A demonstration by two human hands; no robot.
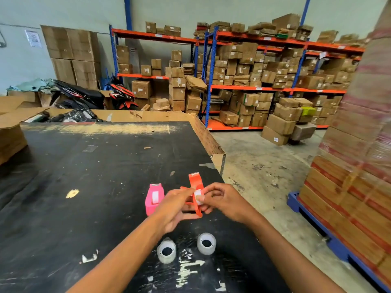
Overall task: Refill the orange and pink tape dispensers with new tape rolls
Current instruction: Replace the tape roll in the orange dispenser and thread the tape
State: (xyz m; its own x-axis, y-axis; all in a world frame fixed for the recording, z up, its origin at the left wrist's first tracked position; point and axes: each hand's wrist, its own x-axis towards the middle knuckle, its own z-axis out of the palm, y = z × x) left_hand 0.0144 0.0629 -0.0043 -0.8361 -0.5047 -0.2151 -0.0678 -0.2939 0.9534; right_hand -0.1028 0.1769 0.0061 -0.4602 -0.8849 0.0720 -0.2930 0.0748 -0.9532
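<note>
Black worktop (84, 166), scuffed, with tape scraps and white marks; warehouse setting. Item one: orange tape dispenser (195, 182), near the right edge of the worktop, held between both hands, its cutter end pointing away from the person; it appears opened, with a flat orange piece jutting left under the fingers. Left hand (175, 206) comes in from the left, grip closed around the dispenser's near side. Right hand (222, 200) meets it from the right, thumb and fingers pinching a white tape roll (198, 195) seated in the orange body. Item two: pink tape dispenser (154, 198), standing upright on the worktop just left of the orange one, untouched, a white roll showing in its slot. Items three and four: two translucent tape rolls (166, 251) and (206, 243), lying on the worktop nearer the person, side by side but apart. Background: racks of cardboard boxes (243, 70); wrapped pallet stack (359, 155) at right.
</note>
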